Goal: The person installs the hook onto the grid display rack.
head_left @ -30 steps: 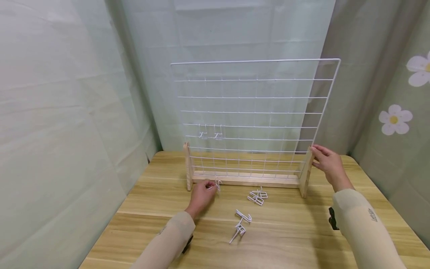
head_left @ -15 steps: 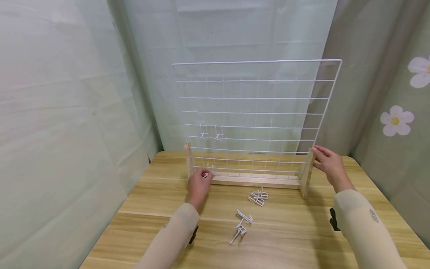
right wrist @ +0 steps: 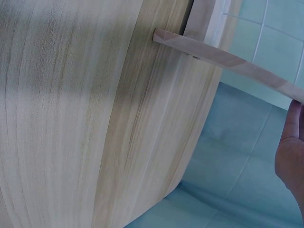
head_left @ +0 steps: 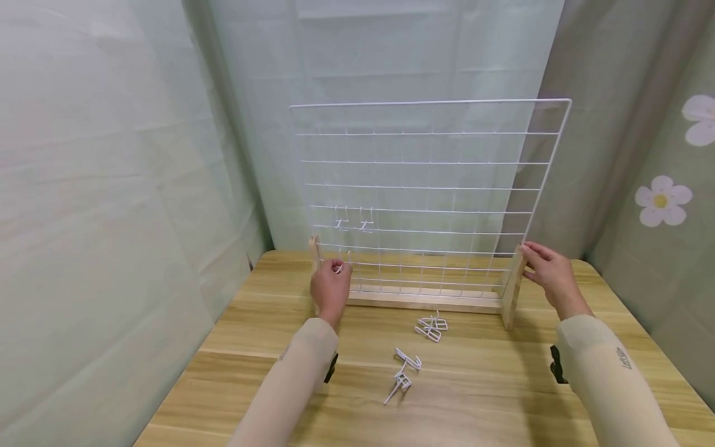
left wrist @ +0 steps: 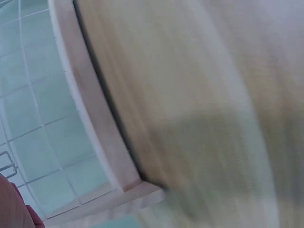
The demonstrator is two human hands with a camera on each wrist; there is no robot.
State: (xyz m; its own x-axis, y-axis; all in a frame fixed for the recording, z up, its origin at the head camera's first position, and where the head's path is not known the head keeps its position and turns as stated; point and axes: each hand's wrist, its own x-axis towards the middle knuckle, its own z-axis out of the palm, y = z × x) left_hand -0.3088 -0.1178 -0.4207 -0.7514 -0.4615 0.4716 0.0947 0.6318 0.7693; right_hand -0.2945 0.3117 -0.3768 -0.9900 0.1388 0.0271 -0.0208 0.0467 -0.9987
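Observation:
A white wire grid rack (head_left: 430, 212) stands upright in a wooden base (head_left: 424, 301) on the table. In front of its lower left part, my left hand (head_left: 331, 287) pinches a white wire hook (head_left: 349, 253), whose bent ends point up near the grid wires. Much of that hook hides behind the fingers; part of it shows in the left wrist view as a wire hook (left wrist: 6, 164). My right hand (head_left: 550, 277) grips the top of the right wooden post (head_left: 512, 285). Two white hooks (head_left: 365, 225) hang side by side on the grid, above my left hand.
Several more white hooks lie on the wooden table (head_left: 475, 397): a small pile (head_left: 431, 326) before the base and a tangled pair (head_left: 400, 379) nearer the front. Pale green curtains (head_left: 112, 186) close in the left, back and right sides.
My left hand has lifted the hook from just in front of the base up to the lower left of the grid. The right hand keeps its hold on the post.

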